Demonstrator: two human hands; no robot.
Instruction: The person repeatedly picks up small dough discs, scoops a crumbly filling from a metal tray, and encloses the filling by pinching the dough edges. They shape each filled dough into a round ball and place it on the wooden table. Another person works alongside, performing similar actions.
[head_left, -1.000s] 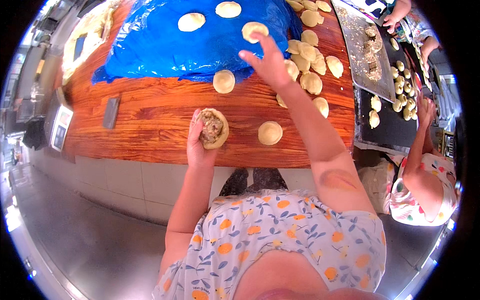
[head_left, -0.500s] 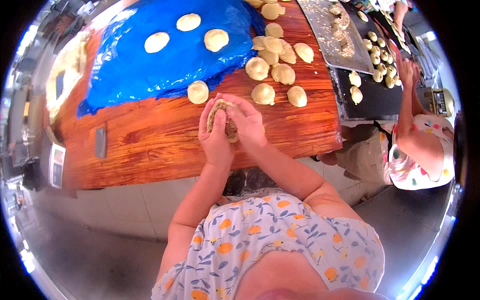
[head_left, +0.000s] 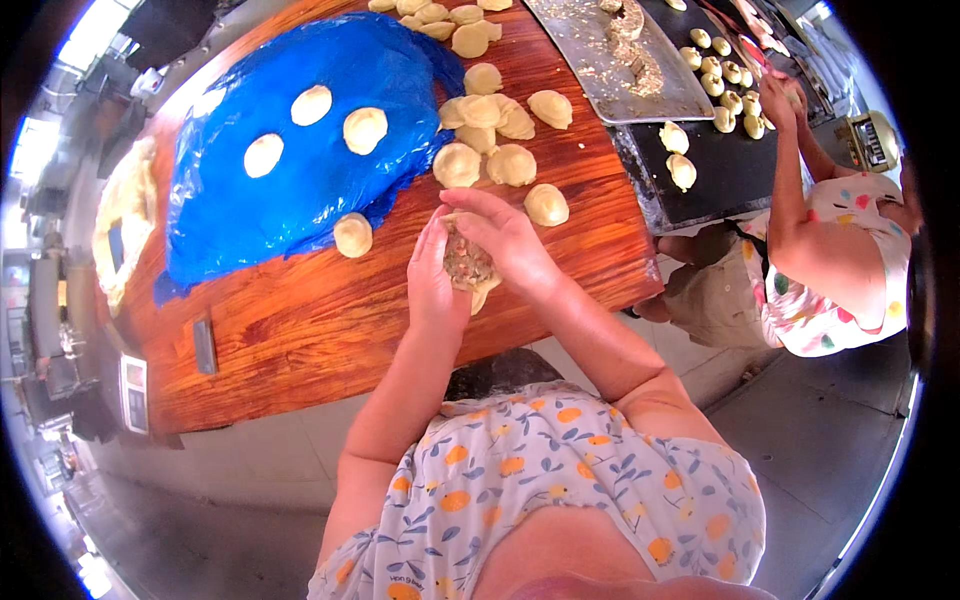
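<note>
Over the front part of the wooden table, both my hands are cupped round one filled dough round (head_left: 470, 268) with a brownish, speckled filling showing in its middle. My left hand (head_left: 438, 275) supports it from the left, fingers pointing up and away from me. My right hand (head_left: 505, 240) curves over its right and far sides, fingertips close to those of the left. Pale dough hangs below the filling near my right wrist. Flat dough rounds (head_left: 480, 112) lie singly and in an overlapping pile just beyond my hands.
A blue plastic sheet (head_left: 240, 220) with several dough rounds covers the table's (head_left: 290, 340) left part. A dark bar (head_left: 205, 346) lies front left. At right, a metal tray (head_left: 590, 80) with filling and a black surface (head_left: 720, 190) with dough balls stand by a co-worker (head_left: 840, 240).
The view has turned, so the table looks shifted left and tilted. My thumbs no longer lie across the filling; my right fingers have stretched over toward the left ones.
</note>
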